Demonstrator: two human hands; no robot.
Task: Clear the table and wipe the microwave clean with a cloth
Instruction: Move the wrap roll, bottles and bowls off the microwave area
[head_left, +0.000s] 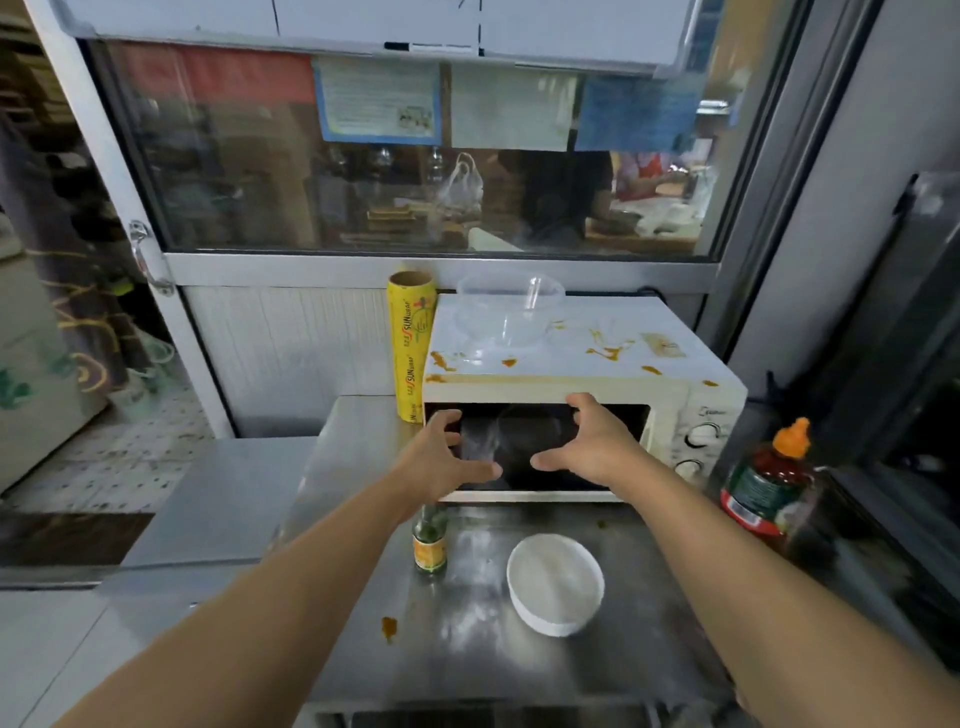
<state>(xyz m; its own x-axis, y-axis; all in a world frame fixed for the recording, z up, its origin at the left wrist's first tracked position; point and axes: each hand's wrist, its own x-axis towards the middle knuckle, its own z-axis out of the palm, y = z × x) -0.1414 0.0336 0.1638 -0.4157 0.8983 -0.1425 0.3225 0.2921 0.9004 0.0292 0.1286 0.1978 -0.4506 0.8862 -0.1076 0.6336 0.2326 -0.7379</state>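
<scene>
Steel worktop (519, 670) still carries a white bowl (555, 583) and small bottle (429, 545); microwave (582, 395) at its back remains sauce-spattered, unwiped, with left hand (441, 460) and right hand (589, 441) spread empty before its door, no cloth visible.

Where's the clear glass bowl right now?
In the head view the clear glass bowl sits on top of the microwave, toward its back left corner, just right of the yellow wrap roll and among orange sauce stains.
</scene>
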